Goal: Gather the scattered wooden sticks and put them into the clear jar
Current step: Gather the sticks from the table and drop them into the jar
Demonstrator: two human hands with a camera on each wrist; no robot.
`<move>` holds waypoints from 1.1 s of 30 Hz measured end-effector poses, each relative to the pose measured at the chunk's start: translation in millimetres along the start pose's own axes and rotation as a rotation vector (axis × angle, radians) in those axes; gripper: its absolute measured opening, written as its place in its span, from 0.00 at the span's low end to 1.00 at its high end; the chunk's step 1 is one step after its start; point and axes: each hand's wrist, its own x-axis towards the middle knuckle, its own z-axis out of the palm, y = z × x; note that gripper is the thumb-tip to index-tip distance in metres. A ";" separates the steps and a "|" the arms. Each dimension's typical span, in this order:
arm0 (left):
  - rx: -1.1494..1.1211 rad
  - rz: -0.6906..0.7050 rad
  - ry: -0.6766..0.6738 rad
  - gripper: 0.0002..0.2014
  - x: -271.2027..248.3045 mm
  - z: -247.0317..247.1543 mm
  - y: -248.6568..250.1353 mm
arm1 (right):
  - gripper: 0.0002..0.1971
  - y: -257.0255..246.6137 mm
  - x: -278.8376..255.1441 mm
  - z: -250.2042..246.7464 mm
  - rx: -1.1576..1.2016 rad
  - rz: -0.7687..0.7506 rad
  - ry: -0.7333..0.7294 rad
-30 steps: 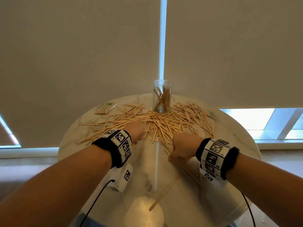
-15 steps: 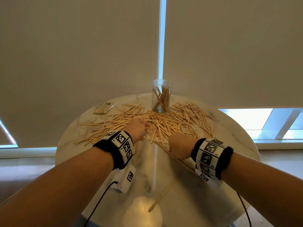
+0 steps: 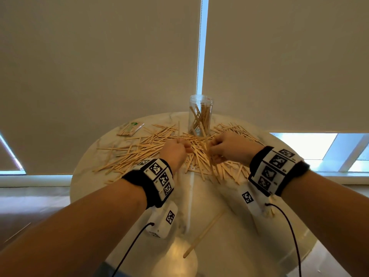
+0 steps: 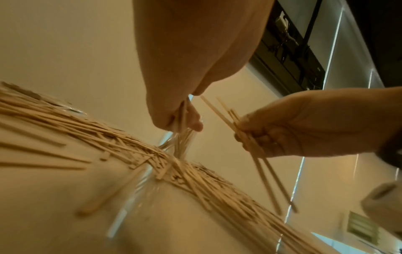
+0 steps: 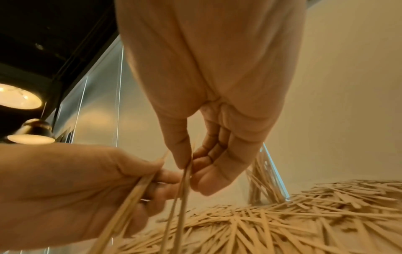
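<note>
A clear jar (image 3: 200,114) with several wooden sticks in it stands at the back of the round table (image 3: 95,176). A broad heap of scattered sticks (image 3: 151,144) lies in front of it. My left hand (image 3: 186,149) hovers over the heap's middle and pinches a small bundle of sticks (image 4: 182,118). Close beside it, my right hand (image 3: 212,151) pinches a few sticks (image 5: 185,173) between thumb and fingers, their ends hanging down. In the right wrist view the left hand (image 5: 152,178) shows its own sticks (image 5: 132,197), with the jar (image 5: 266,182) just behind.
A wrapped packet of sticks (image 3: 130,129) lies at the table's far left. One longer stick (image 3: 203,234) lies alone near the front edge. Another stick (image 3: 18,232) lies on the floor at left. Roller blinds hang right behind the table.
Both hands have moved away from me and up, toward the jar, and closer together. The right hand has lifted sticks off the table's near part.
</note>
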 end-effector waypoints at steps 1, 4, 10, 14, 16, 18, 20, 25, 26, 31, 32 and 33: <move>-0.067 -0.011 -0.056 0.18 -5.2 3.3 3.8 | 0.07 -4.2 0.4 1.2 0.032 -0.030 0.013; -0.174 -0.018 -0.207 0.18 -19.4 12.2 14.8 | 0.06 -14.8 -0.6 11.3 -0.007 -0.150 0.056; -0.095 0.091 -0.183 0.15 -22.3 5.6 17.7 | 0.10 -25.9 -12.7 18.2 -0.088 -0.243 0.141; 0.077 0.134 -0.115 0.13 -20.1 -5.3 21.5 | 0.12 -14.3 -26.0 1.4 -0.039 -0.121 0.159; 0.298 0.138 -0.209 0.12 -29.5 -8.8 23.0 | 0.12 1.7 -31.3 -7.8 -0.153 -0.003 0.134; 0.536 0.149 -0.425 0.13 -47.3 -9.7 22.6 | 0.15 21.0 -37.3 -15.2 -0.336 0.154 0.069; 0.837 0.188 -0.659 0.23 -66.2 -6.4 16.2 | 0.17 37.4 -47.2 -22.4 -0.438 0.295 0.045; 1.321 0.155 -0.796 0.28 -96.8 6.9 -9.4 | 0.32 55.6 -77.6 -29.8 -0.798 0.435 0.027; 1.357 0.176 -0.770 0.27 -99.5 8.7 -12.1 | 0.34 56.9 -81.4 -27.1 -0.842 0.459 -0.010; 1.411 0.250 -0.741 0.15 -98.6 15.4 -5.9 | 0.30 55.8 -75.2 -12.8 -0.693 0.431 -0.109; 1.436 0.250 -0.738 0.13 -95.0 15.9 -4.8 | 0.25 52.7 -71.4 -9.9 -0.638 0.426 -0.122; 1.467 0.257 -0.726 0.11 -92.3 15.4 -3.0 | 0.19 49.1 -68.0 -6.8 -0.584 0.421 -0.129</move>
